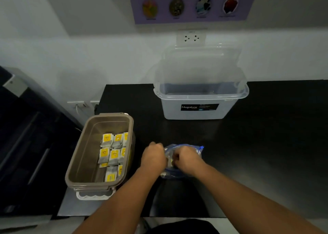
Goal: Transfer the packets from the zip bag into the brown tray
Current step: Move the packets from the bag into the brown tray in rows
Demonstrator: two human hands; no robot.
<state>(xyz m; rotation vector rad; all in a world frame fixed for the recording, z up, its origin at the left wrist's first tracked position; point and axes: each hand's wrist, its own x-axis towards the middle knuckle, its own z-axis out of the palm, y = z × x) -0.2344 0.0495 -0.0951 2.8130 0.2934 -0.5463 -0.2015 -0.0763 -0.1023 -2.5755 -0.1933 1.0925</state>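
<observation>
The left hand (154, 156) is curled, knuckles up, on the left edge of the zip bag (184, 147), pinching the plastic so that the mouth stands open. The right hand (187, 160) has its fingers bent down inside that mouth, apparently closed round a few packets (170, 161). Only a yellow sliver of them shows between the two hands, so how many are held cannot be told. The bag lies crumpled on the dark surface (266, 145), near the front edge and about the middle, with its blue zip on the far right side. Just to the left stands the brown tray (88, 155), its lid off. It already holds several rows of yellow-labelled packets along its right half, while its left half is bare. Farther back and to the right is a clear plastic box (198, 113), its lid tipped up against the wall. The step in hand looks like drawing another bunch out of the bag. The next move would call for lifting it clear of the plastic while the left hand steadies the bag, then carrying it left over the tray's rim.
</observation>
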